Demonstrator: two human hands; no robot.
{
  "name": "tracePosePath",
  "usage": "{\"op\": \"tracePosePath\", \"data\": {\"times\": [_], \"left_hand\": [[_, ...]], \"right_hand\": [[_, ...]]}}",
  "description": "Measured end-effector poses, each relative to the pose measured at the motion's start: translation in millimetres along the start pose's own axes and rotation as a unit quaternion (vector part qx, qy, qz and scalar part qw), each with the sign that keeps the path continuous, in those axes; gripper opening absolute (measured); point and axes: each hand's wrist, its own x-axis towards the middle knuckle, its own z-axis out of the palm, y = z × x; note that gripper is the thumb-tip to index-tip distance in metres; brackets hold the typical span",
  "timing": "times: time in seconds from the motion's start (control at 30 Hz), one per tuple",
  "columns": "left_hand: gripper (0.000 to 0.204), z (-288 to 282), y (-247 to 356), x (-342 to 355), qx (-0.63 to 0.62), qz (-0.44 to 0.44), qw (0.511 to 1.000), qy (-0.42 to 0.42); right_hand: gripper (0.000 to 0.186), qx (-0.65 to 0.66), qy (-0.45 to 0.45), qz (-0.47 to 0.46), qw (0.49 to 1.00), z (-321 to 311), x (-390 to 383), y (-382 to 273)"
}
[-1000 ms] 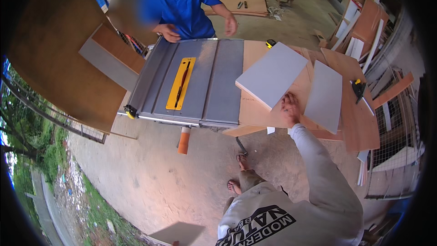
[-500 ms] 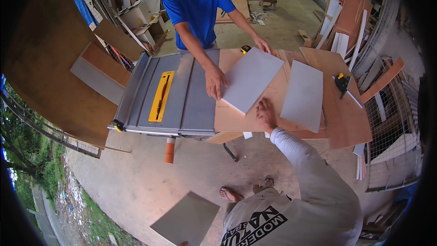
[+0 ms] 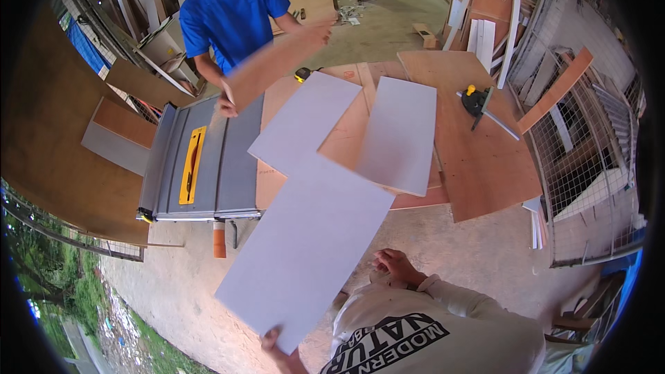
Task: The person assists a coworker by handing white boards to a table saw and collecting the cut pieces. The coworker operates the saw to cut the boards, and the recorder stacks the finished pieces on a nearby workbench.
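Note:
My left hand [image 3: 276,343] grips the lower corner of a rectangular white panel [image 3: 305,253], its thumb on the white face. The panel is held up at a slant, and its far corner overlaps the near part of the worktable in view. Close to my body, my right hand [image 3: 398,267] has its fingers curled in, with nothing seen in them. Two more white panels, a left one [image 3: 305,114] and a right one [image 3: 400,135], lie on the brown board surface. Across the table, a person in a blue shirt holds a tilted brown-faced board [image 3: 277,62] in both hands.
At the left is a table saw [image 3: 232,159] with a yellow blade insert [image 3: 193,166]. A tape measure [image 3: 303,75] and a black miter gauge [image 3: 476,102] rest on the boards. Wire mesh fencing [image 3: 589,166] stands at the right; wood pieces lean behind.
My left hand has raised its white panel toward the table. My right hand has drawn back from the tabletop to my body. The other person now holds a brown-faced board up. The view has shifted.

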Motion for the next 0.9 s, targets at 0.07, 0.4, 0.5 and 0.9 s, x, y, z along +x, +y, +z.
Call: {"op": "tracePosePath", "data": {"times": [0.07, 0.4, 0.5, 0.9], "left_hand": [[0.067, 17, -33, 23, -0.008, -0.027, 0.998, -0.058], [0.055, 145, -128, 90, -0.008, -0.113, 0.976, -0.187], [0.052, 181, -150, 80, -0.029, -0.143, 0.969, -0.201], [0.036, 239, -206, 132, 0.405, -0.145, 0.806, -0.407]], "right_hand": [[0.027, -0.147, -0.021, -0.126, 0.981, -36, -3, 25], [0.033, -0.081, 0.168, 0.046, 0.981, -134, -36, 58], [0.031, -0.044, 0.19, 0.051, 0.979, -134, -54, 76], [0.031, -0.163, 0.089, 0.022, 0.982, -115, -54, 88]]}}
